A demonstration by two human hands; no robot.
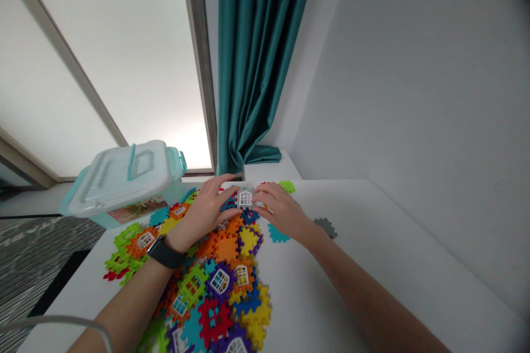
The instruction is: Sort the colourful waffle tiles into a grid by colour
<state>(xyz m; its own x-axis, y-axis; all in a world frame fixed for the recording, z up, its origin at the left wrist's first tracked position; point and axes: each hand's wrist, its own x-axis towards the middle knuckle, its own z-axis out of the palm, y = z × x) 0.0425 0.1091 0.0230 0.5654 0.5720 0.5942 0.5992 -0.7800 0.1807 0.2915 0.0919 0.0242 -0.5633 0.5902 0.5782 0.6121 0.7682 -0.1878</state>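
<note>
Between my two hands, at the far part of the table, is a grey interlocking plastic block with a white window insert [244, 198]. My left hand [210, 205], with a black watch on the wrist, pinches its left side with thumb and fingertips. On the opposite side, the fingers of my right hand [278, 207] close on its right edge. Beneath and in front of the hands spreads a pile of colourful interlocking blocks [227, 249], some with white window inserts. A teal toothed block [277, 234] lies just under my right hand.
A lidded storage box [124, 176] with a teal handle stands at the left edge of the white table [314, 298]. A grey gear-edged block [326, 227] lies right of my right wrist. Behind hang a green curtain [256, 66] and a wall. A pale cable [62, 319] crosses the lower left.
</note>
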